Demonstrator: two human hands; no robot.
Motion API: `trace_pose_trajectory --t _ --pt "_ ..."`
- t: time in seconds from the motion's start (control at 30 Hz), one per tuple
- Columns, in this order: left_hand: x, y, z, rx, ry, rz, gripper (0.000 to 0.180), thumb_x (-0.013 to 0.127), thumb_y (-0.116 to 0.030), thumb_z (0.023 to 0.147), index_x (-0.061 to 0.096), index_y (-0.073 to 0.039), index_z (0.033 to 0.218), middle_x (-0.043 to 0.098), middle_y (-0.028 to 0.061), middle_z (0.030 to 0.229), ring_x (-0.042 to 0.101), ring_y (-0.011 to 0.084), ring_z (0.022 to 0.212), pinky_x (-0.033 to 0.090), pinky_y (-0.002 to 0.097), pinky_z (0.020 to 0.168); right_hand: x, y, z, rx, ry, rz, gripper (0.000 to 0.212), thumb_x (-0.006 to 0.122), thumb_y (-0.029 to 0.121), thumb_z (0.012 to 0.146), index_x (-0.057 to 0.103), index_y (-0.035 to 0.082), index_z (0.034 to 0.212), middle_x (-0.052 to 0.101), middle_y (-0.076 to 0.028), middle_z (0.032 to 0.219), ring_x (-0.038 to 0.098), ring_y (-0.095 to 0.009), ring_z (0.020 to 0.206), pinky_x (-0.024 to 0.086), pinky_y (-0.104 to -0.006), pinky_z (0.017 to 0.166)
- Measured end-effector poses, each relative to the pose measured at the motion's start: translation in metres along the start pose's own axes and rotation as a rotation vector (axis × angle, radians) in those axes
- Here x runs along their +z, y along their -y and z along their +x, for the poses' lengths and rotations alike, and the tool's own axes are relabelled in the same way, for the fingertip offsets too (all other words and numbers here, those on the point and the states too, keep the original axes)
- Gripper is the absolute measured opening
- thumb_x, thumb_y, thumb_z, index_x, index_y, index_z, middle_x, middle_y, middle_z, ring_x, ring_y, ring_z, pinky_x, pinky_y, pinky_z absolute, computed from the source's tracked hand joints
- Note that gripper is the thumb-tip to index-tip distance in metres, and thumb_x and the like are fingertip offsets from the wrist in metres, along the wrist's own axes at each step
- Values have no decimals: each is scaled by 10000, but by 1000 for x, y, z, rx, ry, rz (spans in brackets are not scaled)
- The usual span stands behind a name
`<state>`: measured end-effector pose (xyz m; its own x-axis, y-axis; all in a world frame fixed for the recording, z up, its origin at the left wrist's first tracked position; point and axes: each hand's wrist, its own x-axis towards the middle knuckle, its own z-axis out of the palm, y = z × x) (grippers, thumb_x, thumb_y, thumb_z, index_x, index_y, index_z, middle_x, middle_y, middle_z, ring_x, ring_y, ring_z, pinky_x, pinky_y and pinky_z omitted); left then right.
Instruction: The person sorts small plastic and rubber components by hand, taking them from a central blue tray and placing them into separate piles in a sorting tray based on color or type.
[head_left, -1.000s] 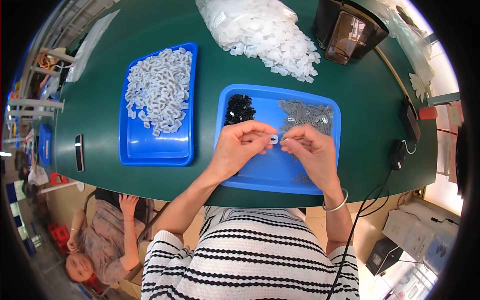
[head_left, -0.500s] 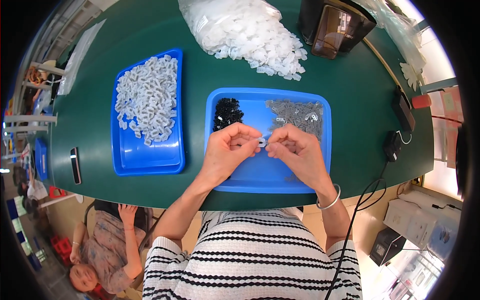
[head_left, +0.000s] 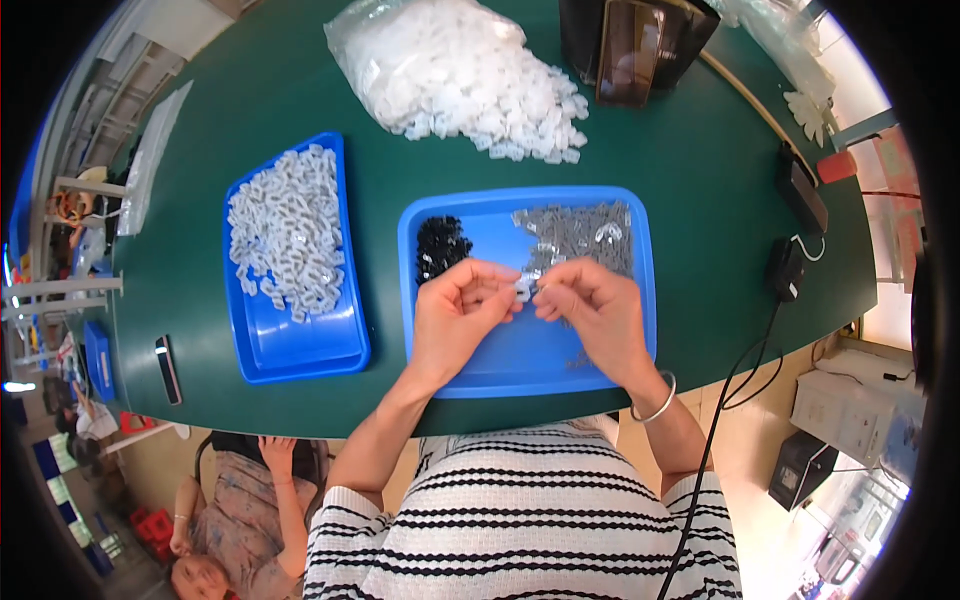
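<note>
Over the blue tray [head_left: 480,372] in front of me, my left hand [head_left: 460,318] pinches a small whitish plastic piece [head_left: 523,290] between thumb and forefinger. Close against the piece's right side is my right hand [head_left: 597,315], its thumb and fingertips pressed together. What those fingertips hold, if anything, is too small to make out. A heap of tiny black parts [head_left: 440,243] lies in the tray's far left corner. Small grey parts [head_left: 580,235] are spread along its far right side, with a few lighter pieces among them.
To the left stands a second blue tray [head_left: 305,355] filled with pale plastic pieces [head_left: 290,230]. White pieces [head_left: 480,90] spill from a clear bag at the back. A black container [head_left: 640,45], a phone [head_left: 169,370] and a cable [head_left: 745,370] are also here. Another person [head_left: 240,510] sits at lower left.
The view has shifted and tilted slightly. Both hands stay together over the tray, the left still pinching the whitish piece, with the right fingertips beside it.
</note>
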<state>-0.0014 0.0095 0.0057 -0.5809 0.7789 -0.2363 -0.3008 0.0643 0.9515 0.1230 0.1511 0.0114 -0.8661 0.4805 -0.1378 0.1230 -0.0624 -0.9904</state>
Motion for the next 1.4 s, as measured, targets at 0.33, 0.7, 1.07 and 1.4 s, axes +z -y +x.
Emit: trace_pose_trajectory --t 0.33,0.7,1.07,1.4 --pt "6 -1 -5 -35 -29 45 154 624 29 880 632 34 1033 673 80 911 662 129 812 544 234 735 -2 -5 5 58 99 128 79 620 55 911 588 -17 909 610 -40 848 571 -88 705 521 -235 623" --pt "15 14 -20 253 -135 160 137 640 30 866 665 30 1001 652 86 955 661 124 819 547 225 730 3 -10 -2 50 84 61 136 646 97 907 560 -6 883 620 -50 815 593 -93 681 524 -226 612" --pt "7 12 -44 97 -111 54 147 637 12 881 654 21 1026 681 74 918 650 104 820 528 222 731 8 -9 -9 117 231 250 118 663 50 877 566 -13 852 622 -70 808 605 -108 683 537 -241 592" --pt "-4 23 -56 164 -115 43 145 608 6 890 668 10 1022 679 71 899 652 111 792 537 242 694 32 -11 -19 65 229 154 121 664 56 880 572 -21 866 597 -48 794 570 -92 675 517 -228 564"
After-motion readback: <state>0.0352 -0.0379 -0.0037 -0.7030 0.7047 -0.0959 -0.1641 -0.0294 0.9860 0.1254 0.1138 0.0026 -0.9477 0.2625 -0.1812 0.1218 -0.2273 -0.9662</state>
